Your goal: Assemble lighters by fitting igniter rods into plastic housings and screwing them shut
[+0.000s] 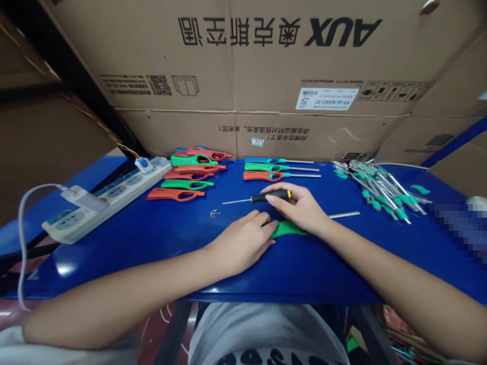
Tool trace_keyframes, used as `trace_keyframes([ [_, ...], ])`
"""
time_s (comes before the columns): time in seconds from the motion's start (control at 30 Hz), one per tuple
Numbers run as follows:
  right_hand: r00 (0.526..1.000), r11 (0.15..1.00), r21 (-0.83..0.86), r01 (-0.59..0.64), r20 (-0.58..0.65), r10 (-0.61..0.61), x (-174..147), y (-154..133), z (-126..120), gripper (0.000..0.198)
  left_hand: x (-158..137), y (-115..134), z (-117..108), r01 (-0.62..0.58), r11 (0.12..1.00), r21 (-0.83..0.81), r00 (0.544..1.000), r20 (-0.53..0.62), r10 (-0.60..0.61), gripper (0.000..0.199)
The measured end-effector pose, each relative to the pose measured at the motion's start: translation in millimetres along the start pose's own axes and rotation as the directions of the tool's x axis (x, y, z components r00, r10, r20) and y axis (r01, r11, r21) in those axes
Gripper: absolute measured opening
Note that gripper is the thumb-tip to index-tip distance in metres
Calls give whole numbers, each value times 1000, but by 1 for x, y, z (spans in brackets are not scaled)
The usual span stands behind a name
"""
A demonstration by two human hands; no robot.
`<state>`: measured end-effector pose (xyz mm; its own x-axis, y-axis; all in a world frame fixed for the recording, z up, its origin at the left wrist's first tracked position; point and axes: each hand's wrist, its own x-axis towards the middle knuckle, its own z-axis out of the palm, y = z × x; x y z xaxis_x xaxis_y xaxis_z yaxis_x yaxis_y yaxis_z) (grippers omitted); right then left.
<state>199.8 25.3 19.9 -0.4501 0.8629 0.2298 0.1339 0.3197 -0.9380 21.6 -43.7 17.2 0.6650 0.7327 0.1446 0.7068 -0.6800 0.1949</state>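
My right hand (pixel 300 205) is closed around the black and yellow handle of a screwdriver (pixel 271 196), whose thin shaft points left above the table. Close below it, my left hand (pixel 245 241) grips the handle end of a green long-necked lighter (pixel 287 229). The lighter's metal tube (pixel 345 215) sticks out to the right beyond my right wrist, and its middle is hidden by my right hand. A small heap of screws (pixel 214 214) lies on the blue table just left of the screwdriver's tip.
Red and green lighter bodies (pixel 177 194) lie stacked at the back left, beside a white power strip (pixel 110 195). Three lighters with metal tubes (pixel 281 176) lie at the back middle. Metal tubes with teal ends (pixel 380 190) are piled right. A cardboard sheet (pixel 243 66) stands behind.
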Motion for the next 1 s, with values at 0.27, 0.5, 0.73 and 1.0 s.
trace_keyframes([
  [0.27, 989, 992, -127, 27, 149, -8, 2, 11, 1, 23, -1, 1, -1, -13, 999, -47, 999, -30, 12, 31],
  [0.5, 1000, 998, 57, -17, -10, 17, 1, 7, -2, 26, -1, -3, 2, -44, 985, -167, 998, -61, 35, 34],
  [0.73, 940, 904, 417, 89, -334, 62, 8, 3, -23, 38, 7, -13, 16, -136, 913, -384, 981, -183, 69, 36],
  [1.0, 913, 890, 442, 113, -400, 83, 8, -4, -36, 37, 15, -19, 23, 13, 745, -667, 922, -280, -266, 40],
])
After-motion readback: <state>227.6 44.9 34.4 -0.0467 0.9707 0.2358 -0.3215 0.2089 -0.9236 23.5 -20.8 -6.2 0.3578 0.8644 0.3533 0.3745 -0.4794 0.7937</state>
